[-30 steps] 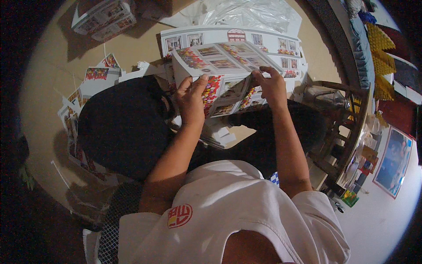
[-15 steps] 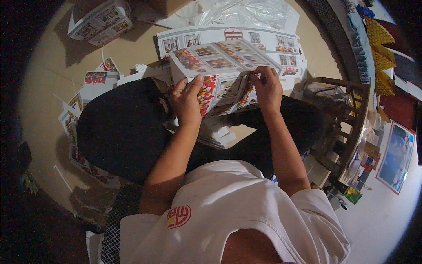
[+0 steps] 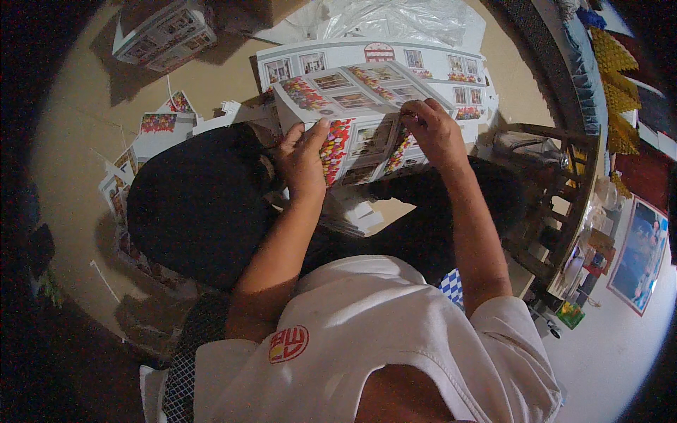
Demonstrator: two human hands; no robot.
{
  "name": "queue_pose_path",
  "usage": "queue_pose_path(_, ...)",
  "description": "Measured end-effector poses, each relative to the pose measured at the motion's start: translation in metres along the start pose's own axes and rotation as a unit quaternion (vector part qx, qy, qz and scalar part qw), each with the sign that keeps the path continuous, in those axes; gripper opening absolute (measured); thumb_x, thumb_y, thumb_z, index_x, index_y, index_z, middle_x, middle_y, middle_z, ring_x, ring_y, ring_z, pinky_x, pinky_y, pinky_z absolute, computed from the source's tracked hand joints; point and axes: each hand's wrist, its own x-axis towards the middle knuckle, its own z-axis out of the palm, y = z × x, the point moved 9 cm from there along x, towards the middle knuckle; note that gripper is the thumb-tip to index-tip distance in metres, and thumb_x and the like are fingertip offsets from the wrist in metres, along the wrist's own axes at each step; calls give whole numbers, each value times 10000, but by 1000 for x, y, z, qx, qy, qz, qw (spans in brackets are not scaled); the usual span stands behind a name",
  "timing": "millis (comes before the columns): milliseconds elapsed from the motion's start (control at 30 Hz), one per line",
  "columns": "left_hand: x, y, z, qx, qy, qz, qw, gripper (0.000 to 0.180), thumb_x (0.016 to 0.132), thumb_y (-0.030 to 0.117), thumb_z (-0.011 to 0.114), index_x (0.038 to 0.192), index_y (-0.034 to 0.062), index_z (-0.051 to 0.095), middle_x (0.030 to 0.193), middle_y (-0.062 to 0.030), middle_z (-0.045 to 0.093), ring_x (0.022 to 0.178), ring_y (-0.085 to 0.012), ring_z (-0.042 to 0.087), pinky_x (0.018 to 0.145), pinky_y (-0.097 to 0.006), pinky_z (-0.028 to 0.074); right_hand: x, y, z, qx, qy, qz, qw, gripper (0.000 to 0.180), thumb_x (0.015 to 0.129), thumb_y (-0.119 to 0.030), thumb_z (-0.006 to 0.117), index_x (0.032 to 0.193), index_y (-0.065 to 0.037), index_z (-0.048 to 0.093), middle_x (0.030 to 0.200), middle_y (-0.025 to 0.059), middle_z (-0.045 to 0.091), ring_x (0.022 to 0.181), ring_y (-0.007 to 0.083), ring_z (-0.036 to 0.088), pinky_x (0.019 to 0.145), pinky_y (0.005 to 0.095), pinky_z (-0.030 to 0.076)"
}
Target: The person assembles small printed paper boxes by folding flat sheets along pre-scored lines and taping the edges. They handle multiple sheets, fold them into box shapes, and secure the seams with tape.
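A printed cardboard box [image 3: 367, 144] with window pictures and red and yellow flowers rests tilted above my lap. My left hand [image 3: 305, 158] grips its near left end, the thumb on the front face and the fingers mostly hidden behind. At the long upper front edge of the box, my right hand [image 3: 437, 134] is closed with thumb and forefinger bent together. Whatever those fingertips pinch is too small to make out. Behind the box lie flat printed card sheets [image 3: 367, 53] with similar window and flower pictures.
Another printed box [image 3: 166, 39] stands on the floor at the far left. Crumpled clear plastic [image 3: 402, 20] lies at the back. Card scraps [image 3: 159, 130] are scattered left of my knee. A wooden chair or rack [image 3: 564, 204] stands close on the right.
My right hand has turned and its fingertips have shifted slightly left along the box edge, while its wrist and forearm swung right. The left hand keeps its hold on the box.
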Motion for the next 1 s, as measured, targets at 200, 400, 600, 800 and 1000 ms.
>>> queue_pose_path(200, -4, 8, 6, -23, -13, 9, 1000, 192, 817, 146, 705, 904, -20, 664, 867, -40, 674, 767, -93, 586, 755, -250, 449, 10, -1, 2, -35, -52, -51, 997, 184, 833, -137, 651, 1012, -104, 675, 885, 113, 637, 812, 298, 646, 702, 364, 506)
queue_pose_path(400, 2, -5, -2, -11, -5, 9, 1000, 202, 824, 164, 706, 905, -17, 667, 884, -27, 675, 790, -84, 580, 776, -248, 439, 12, -15, -6, -68, -21, -67, 995, 209, 828, -152, 656, 1033, -122, 685, 919, 92, 642, 817, 294, 645, 697, 377, 510)
queue_pose_path(600, 2, -7, -2, -17, -31, 15, 999, 261, 803, 198, 741, 973, 17, 660, 954, -38, 676, 846, -124, 617, 815, -276, 454, 5, -26, 2, -39, 44, -93, 994, 168, 807, -121, 669, 968, -75, 675, 905, 92, 631, 802, 292, 636, 677, 363, 516)
queue_pose_path(800, 2, -6, 6, -23, -60, 27, 998, 227, 851, 187, 695, 968, -3, 653, 946, -24, 668, 851, -78, 579, 812, -244, 441, 5, -70, -8, 29, 105, -163, 981, 184, 743, -101, 707, 925, -88, 690, 877, 86, 607, 886, 296, 579, 774, 386, 477)
queue_pose_path(1000, 3, -11, 9, -7, -86, 51, 995, 218, 885, 141, 653, 1040, -12, 640, 992, -26, 656, 856, -82, 565, 816, -240, 438, 19, -95, 26, 89, 70, -232, 966, 175, 685, -118, 720, 858, -101, 693, 887, 77, 616, 886, 305, 561, 835, 405, 443)
